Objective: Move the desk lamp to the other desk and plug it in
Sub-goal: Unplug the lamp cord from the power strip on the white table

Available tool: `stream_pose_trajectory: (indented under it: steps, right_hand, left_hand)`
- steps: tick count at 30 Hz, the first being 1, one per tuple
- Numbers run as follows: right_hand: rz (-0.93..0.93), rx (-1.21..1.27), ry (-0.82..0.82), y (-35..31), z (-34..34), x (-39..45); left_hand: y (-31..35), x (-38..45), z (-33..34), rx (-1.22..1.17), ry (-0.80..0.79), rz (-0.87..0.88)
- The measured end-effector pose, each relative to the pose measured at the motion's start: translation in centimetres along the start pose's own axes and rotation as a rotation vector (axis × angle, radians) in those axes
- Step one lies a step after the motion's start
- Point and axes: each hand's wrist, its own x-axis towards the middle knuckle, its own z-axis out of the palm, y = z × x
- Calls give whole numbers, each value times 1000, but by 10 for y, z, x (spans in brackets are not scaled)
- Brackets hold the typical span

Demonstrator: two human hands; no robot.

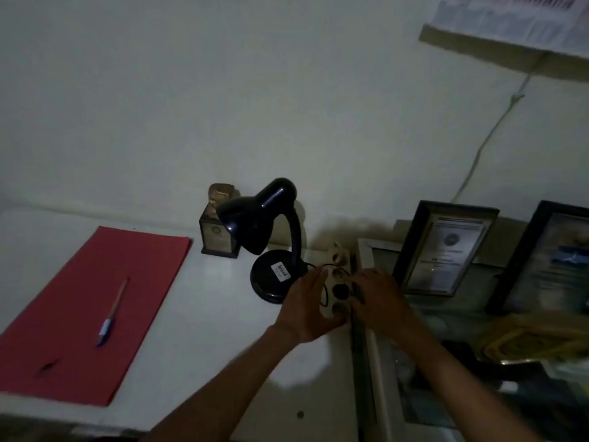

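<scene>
Black gooseneck desk lamp (271, 240), unlit, shade tilted down, round base

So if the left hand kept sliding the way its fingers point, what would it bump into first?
Probably the round black base of the desk lamp; the left hand rests on the cream power strip, fingers aimed there, though depth is unclear.

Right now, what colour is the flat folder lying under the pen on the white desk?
Red. The flat folder shows plainly in the head view, left of the lamp.
</scene>
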Motion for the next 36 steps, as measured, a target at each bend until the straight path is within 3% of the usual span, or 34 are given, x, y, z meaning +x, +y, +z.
stream_pose_trajectory:
  steps: [5, 19, 26, 36]
  right_hand:
    - [-16, -78, -44, -3, 1, 15]
    - [-30, -288, -154, -4, 11, 36]
    - [-46, -263, -163, -1, 17, 39]
    - [-46, -256, -245, -1, 13, 47]
  left_hand:
    - [4, 0, 25, 78, -36, -96]
    - [-19, 8, 36, 359, -46, 1]
    - [-21, 11, 35, 333, 2, 0]
    - [-21, 13, 39, 278, -65, -77]
